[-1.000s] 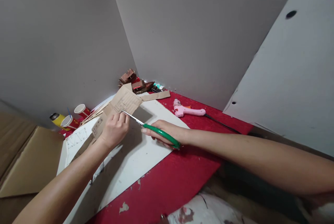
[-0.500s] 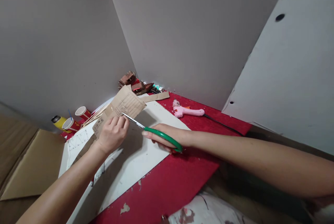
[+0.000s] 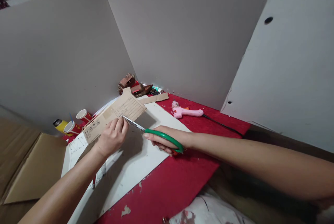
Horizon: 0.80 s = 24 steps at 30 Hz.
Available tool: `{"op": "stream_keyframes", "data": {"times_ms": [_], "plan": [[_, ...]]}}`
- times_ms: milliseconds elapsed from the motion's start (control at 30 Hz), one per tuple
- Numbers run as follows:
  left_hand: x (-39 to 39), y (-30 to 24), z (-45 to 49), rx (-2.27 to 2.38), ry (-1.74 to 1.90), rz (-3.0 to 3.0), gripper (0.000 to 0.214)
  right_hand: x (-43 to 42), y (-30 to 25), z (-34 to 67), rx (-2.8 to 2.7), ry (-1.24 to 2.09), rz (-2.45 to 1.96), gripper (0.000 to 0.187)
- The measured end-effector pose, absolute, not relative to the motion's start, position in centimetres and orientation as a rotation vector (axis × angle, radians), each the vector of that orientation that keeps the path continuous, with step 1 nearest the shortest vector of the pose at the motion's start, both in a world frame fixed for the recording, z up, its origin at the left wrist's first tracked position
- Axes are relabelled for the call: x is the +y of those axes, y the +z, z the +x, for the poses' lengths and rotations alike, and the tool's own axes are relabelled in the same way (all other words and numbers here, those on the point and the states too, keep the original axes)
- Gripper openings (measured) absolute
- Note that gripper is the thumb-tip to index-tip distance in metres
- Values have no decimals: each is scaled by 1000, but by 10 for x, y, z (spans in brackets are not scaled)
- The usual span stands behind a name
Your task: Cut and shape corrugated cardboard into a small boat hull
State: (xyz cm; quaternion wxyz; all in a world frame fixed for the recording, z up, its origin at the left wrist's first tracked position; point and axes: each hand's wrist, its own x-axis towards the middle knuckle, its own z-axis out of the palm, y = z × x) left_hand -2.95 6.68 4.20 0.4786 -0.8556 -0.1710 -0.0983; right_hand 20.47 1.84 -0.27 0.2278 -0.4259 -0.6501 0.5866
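Observation:
My left hand (image 3: 114,135) is closed on the near edge of a piece of brown cardboard (image 3: 106,115) with printed lines and symbols. In my right hand (image 3: 167,139) are green-handled scissors (image 3: 164,136), their blades pointing left and reaching the cardboard edge beside my left fingers. How far the blades are apart is hard to see. Both hands are above a white sheet (image 3: 156,154) on the red table. A red pencil-like stick (image 3: 94,182) lies under my left forearm, partly hidden.
A pink glue gun (image 3: 186,110) with a black cord lies right of the sheet. Behind are a cardboard strip (image 3: 158,98) and brown model pieces (image 3: 127,82). Paper cups (image 3: 82,116) and a yellow bottle (image 3: 60,125) stand at left, near a large cardboard box (image 3: 36,168). Grey walls enclose the back.
The cardboard has tilted, so more of its printed face shows at the left. My hands have barely shifted, and the whole view has turned slightly.

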Motion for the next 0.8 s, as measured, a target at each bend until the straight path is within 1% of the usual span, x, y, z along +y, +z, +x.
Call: {"op": "stream_keyframes", "data": {"times_ms": [167,333,467,600,700,800], "plan": [[69,42,-32,-463,-247,-2167,28,17,-2,205,-1793,1577,-1166,57],[72,49,-36,-347,-190,-2213,27,13,0,209,-1812,1574,-1136,57],[73,49,-39,-338,-254,-2274,27,12,-3,210,-1777,1613,-1135,58],[75,46,-43,-430,-300,-2355,25,15,-11,209,-1672,1788,-1054,58],[76,43,-46,-520,-341,-2420,25,16,-14,206,-1536,1967,-1044,54],[75,40,-47,-642,-408,-2516,25,13,-13,205,-1452,2045,-1048,52]]}}
